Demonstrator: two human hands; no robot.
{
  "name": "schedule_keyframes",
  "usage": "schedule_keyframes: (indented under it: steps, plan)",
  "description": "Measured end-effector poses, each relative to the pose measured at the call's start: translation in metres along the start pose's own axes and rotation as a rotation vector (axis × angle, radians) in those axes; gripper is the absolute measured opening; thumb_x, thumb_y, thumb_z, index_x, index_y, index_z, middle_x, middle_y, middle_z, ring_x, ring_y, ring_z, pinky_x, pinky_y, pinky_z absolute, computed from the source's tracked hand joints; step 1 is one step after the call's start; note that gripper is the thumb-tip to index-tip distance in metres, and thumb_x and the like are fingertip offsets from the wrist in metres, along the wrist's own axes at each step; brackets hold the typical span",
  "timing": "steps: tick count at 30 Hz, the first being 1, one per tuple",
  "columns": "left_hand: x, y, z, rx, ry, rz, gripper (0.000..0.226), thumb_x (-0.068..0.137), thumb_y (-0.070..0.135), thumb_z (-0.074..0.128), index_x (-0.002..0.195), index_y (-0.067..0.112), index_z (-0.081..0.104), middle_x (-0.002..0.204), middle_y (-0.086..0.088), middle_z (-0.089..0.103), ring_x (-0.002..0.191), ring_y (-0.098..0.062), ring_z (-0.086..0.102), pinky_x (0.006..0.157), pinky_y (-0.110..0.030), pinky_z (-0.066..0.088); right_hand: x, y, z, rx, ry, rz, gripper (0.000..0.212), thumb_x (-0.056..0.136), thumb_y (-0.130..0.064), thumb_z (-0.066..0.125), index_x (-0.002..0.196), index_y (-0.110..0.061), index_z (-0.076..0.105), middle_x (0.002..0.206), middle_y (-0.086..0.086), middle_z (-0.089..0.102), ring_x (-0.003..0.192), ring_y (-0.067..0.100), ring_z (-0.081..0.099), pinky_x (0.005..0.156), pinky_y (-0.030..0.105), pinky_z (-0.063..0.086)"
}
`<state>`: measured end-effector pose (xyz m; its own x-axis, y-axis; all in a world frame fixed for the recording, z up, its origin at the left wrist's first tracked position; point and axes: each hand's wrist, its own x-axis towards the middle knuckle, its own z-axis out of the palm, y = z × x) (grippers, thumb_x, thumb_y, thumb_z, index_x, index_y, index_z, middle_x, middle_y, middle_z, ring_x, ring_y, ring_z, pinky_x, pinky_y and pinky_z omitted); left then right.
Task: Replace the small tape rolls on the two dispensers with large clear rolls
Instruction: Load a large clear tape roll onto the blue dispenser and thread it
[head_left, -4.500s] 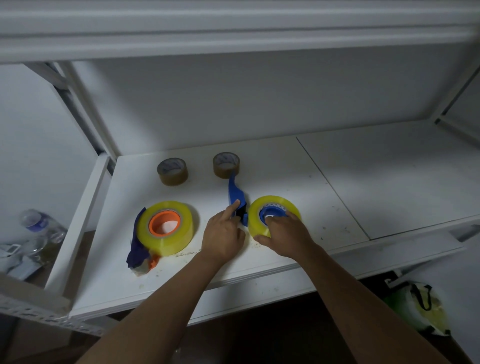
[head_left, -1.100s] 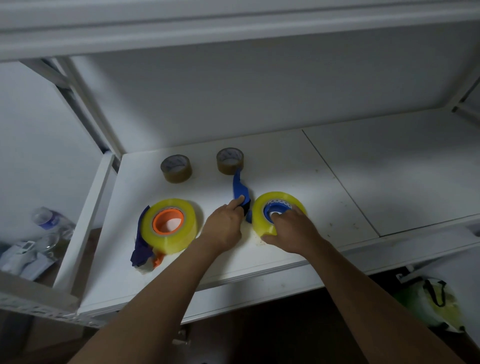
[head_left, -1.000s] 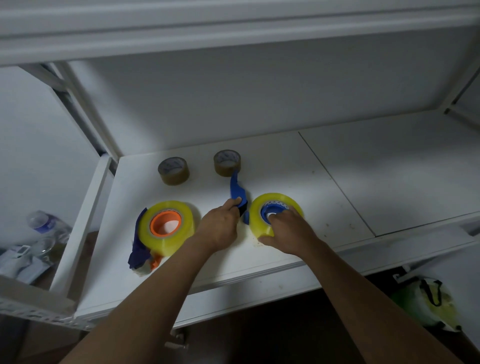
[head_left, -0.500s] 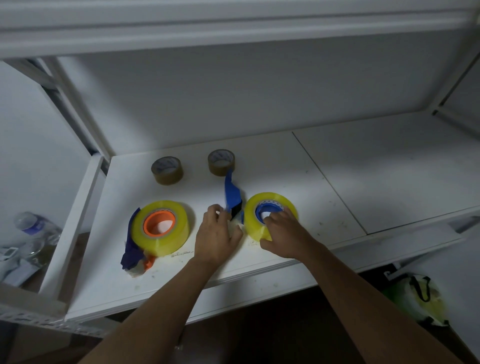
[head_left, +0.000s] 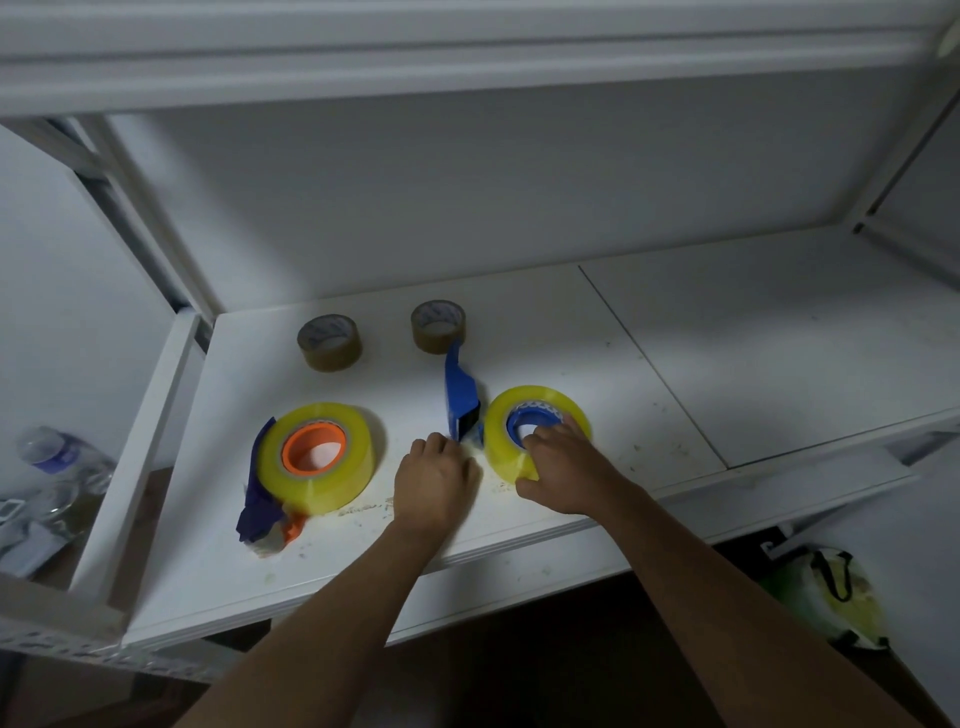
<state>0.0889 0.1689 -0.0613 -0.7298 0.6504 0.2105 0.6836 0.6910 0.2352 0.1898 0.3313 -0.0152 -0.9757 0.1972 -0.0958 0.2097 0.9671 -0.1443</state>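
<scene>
A white shelf (head_left: 675, 364) carries two small brown rolls (head_left: 329, 341) (head_left: 438, 326) behind two dispensers (head_left: 262, 499) (head_left: 460, 395) holding large clear rolls (head_left: 317, 457) (head_left: 535, 415).

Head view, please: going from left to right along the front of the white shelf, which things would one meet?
Large clear roll on the orange-hubbed dispenser → left hand → right hand, resting on the large clear roll on the blue dispenser.
</scene>
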Motion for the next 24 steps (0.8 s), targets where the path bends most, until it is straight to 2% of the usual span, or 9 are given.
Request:
schedule_keyframes:
  steps: [2,5,7,11,14,17,19,24]
  plan:
    - [0.000,0.003,0.000,0.007,0.015,0.006,0.032,0.077,0.037,0.052,0.076,0.006,0.060,0.069,-0.010,0.058,0.061,-0.028,0.054,0.052,-0.033,0.043,-0.001,0.000,0.000,0.002,-0.001,0.003,0.040,0.083,-0.040,0.057,0.103,-0.006,0.058,0.112,0.011,0.061,0.112,0.029,0.052,0.118,0.044,0.015]
    - [0.001,0.007,-0.001,-0.018,0.029,-0.020,0.037,0.072,0.038,0.068,0.084,0.007,0.054,0.073,-0.009,0.055,0.060,-0.026,0.052,0.048,-0.031,0.040,-0.001,-0.001,-0.001,0.016,0.010,0.003,0.033,0.081,-0.039,0.058,0.094,-0.009,0.056,0.105,0.010,0.062,0.109,0.029,0.054,0.118,0.045,0.016]
    - [0.006,0.008,-0.001,-0.033,0.033,-0.050,0.035,0.074,0.035,0.069,0.087,0.007,0.054,0.076,-0.010,0.055,0.060,-0.027,0.053,0.046,-0.030,0.037,0.000,-0.001,-0.001,0.024,0.012,0.005,0.031,0.081,-0.039,0.059,0.089,-0.010,0.054,0.103,0.010,0.062,0.107,0.029,0.054,0.117,0.046,0.017]
    - [0.011,0.005,0.001,-0.036,0.046,-0.062,0.017,0.081,0.020,0.064,0.087,0.005,0.058,0.077,-0.013,0.058,0.060,-0.029,0.055,0.047,-0.029,0.033,0.001,-0.001,0.001,0.007,0.021,0.006,0.038,0.081,-0.040,0.059,0.101,-0.007,0.059,0.110,0.010,0.062,0.112,0.028,0.053,0.118,0.044,0.015]
    - [0.008,0.001,0.001,-0.086,0.078,-0.061,0.009,0.085,0.012,0.059,0.084,0.003,0.059,0.078,-0.014,0.058,0.063,-0.030,0.055,0.048,-0.030,0.032,0.000,0.001,0.000,0.003,0.031,-0.001,0.039,0.082,-0.041,0.059,0.102,-0.007,0.059,0.110,0.010,0.063,0.111,0.027,0.053,0.118,0.042,0.016]
    - [0.008,-0.007,0.000,-0.230,0.102,-0.070,0.009,0.088,0.008,0.055,0.084,0.001,0.059,0.088,-0.014,0.056,0.076,-0.029,0.054,0.057,-0.036,0.043,0.000,0.004,-0.005,0.006,0.024,-0.017,0.039,0.084,-0.044,0.060,0.100,-0.008,0.060,0.105,0.008,0.065,0.107,0.026,0.056,0.115,0.038,0.020]
    - [0.009,-0.012,-0.003,-0.309,0.106,0.001,0.007,0.087,0.004,0.055,0.085,0.000,0.059,0.097,-0.014,0.056,0.086,-0.028,0.054,0.071,-0.037,0.050,0.000,0.004,-0.011,0.006,0.005,-0.012,0.039,0.085,-0.047,0.061,0.097,-0.010,0.059,0.102,0.006,0.067,0.105,0.023,0.057,0.112,0.035,0.026]
    - [0.012,-0.023,-0.007,-0.409,0.016,0.075,0.014,0.088,0.008,0.054,0.098,0.002,0.063,0.133,-0.011,0.052,0.118,-0.023,0.051,0.097,-0.029,0.043,0.001,0.000,-0.022,0.002,-0.008,0.035,0.041,0.083,-0.054,0.063,0.096,-0.014,0.059,0.101,0.002,0.065,0.108,0.019,0.053,0.103,0.028,0.030]
